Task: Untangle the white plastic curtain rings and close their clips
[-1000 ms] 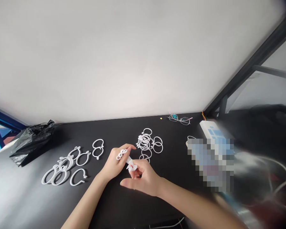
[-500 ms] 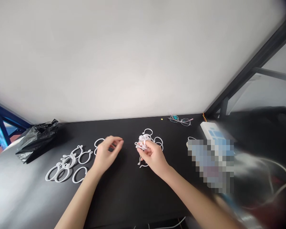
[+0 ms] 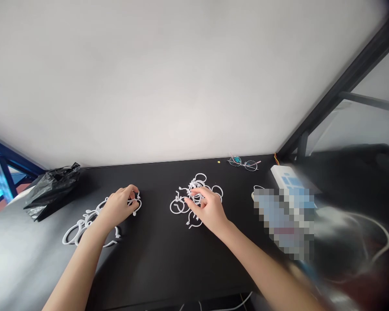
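Observation:
My left hand (image 3: 121, 206) is over the left group of white plastic open rings (image 3: 71, 235), its thumb and forefinger apart beside a ring (image 3: 140, 206) at the group's right end. Part of that group is hidden beneath the hand and forearm. At the tangled pile of similar white rings (image 3: 201, 177) in the middle, my right hand (image 3: 210, 209) has its thumb and forefinger spread over the pile's near side. Some rings (image 3: 174, 211) lie at the pile's left edge, close to the right thumb. Small knobs show at the ring ends.
On the black table (image 3: 162, 255) a crumpled black plastic bag (image 3: 53, 185) lies at far left. Eyeglasses (image 3: 243, 164) are near the wall, behind the pile. To the right are a white-and-blue box (image 3: 287, 175), a blurred-out item and a white cable (image 3: 387, 239).
My left hand has moved left over the left group. My right hand has loosened from the rings it gripped, and rings now lie spread at the pile's left side.

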`<move>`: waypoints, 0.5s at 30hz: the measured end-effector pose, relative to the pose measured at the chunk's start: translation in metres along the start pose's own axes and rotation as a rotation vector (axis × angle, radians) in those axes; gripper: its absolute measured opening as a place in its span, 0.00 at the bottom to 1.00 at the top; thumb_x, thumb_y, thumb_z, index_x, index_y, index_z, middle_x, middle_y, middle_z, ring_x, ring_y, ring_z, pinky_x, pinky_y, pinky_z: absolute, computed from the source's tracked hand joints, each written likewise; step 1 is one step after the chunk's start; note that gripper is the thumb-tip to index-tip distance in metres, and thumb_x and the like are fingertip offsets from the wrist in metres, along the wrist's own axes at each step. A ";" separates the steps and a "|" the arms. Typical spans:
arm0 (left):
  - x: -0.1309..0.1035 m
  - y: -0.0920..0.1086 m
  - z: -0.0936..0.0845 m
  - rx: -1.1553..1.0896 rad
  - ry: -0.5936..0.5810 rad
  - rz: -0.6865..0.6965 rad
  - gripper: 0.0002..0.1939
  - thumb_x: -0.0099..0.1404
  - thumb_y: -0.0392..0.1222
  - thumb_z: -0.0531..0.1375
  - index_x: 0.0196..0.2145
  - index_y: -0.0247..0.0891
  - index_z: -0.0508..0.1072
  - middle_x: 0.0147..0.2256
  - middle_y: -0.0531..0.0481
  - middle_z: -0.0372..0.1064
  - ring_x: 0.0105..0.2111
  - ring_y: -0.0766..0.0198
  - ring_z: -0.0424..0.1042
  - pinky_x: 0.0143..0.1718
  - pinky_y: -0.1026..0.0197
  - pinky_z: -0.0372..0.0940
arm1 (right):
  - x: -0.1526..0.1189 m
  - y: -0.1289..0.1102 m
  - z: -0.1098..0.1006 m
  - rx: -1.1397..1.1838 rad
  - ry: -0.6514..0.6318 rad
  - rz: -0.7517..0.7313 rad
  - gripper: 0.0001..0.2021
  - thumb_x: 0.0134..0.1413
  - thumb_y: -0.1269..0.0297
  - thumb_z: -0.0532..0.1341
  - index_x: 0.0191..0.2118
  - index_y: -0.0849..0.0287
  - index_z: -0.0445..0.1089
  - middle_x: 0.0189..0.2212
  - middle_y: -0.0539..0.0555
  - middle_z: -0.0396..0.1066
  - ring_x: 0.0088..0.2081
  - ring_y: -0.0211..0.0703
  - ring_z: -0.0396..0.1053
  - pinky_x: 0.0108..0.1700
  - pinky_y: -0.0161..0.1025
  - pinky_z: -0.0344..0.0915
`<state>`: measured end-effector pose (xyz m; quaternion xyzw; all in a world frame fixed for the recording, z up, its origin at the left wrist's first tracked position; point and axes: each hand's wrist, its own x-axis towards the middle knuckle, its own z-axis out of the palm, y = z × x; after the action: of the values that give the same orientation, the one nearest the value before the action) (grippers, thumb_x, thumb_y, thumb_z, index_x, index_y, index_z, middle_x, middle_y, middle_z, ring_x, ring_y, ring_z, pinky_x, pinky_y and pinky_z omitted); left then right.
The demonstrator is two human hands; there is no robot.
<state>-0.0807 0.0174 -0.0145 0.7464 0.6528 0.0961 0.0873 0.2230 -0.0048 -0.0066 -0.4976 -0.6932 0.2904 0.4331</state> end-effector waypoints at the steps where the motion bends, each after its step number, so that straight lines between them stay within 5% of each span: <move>1: 0.001 0.001 -0.001 -0.015 -0.012 -0.004 0.11 0.58 0.42 0.52 0.40 0.41 0.65 0.32 0.51 0.69 0.34 0.56 0.70 0.36 0.58 0.62 | 0.000 0.000 0.000 -0.003 0.014 -0.014 0.10 0.55 0.58 0.62 0.37 0.59 0.71 0.37 0.56 0.73 0.16 0.29 0.52 0.21 0.36 0.58; 6: -0.002 0.005 -0.013 -0.253 0.002 -0.071 0.12 0.58 0.43 0.55 0.41 0.41 0.65 0.26 0.56 0.64 0.28 0.61 0.69 0.33 0.61 0.62 | 0.000 0.002 0.002 -0.016 0.092 -0.064 0.08 0.59 0.60 0.59 0.36 0.60 0.70 0.35 0.55 0.72 0.17 0.30 0.54 0.24 0.36 0.60; 10: -0.017 0.004 -0.040 -0.778 0.112 -0.294 0.23 0.60 0.53 0.59 0.49 0.41 0.63 0.27 0.57 0.62 0.33 0.61 0.70 0.26 0.66 0.61 | 0.001 0.002 0.001 0.004 0.126 -0.098 0.07 0.60 0.62 0.58 0.35 0.59 0.70 0.34 0.55 0.71 0.18 0.31 0.56 0.26 0.36 0.62; 15: -0.043 -0.009 -0.070 -1.001 0.286 -0.529 0.33 0.54 0.52 0.68 0.55 0.44 0.62 0.34 0.54 0.70 0.39 0.60 0.71 0.27 0.68 0.65 | 0.001 -0.002 0.000 0.015 0.122 -0.120 0.07 0.60 0.64 0.56 0.35 0.58 0.70 0.36 0.56 0.72 0.20 0.33 0.60 0.26 0.37 0.63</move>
<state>-0.1134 -0.0238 0.0499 0.4055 0.6974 0.4677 0.3612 0.2219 -0.0044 -0.0046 -0.4687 -0.6919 0.2381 0.4949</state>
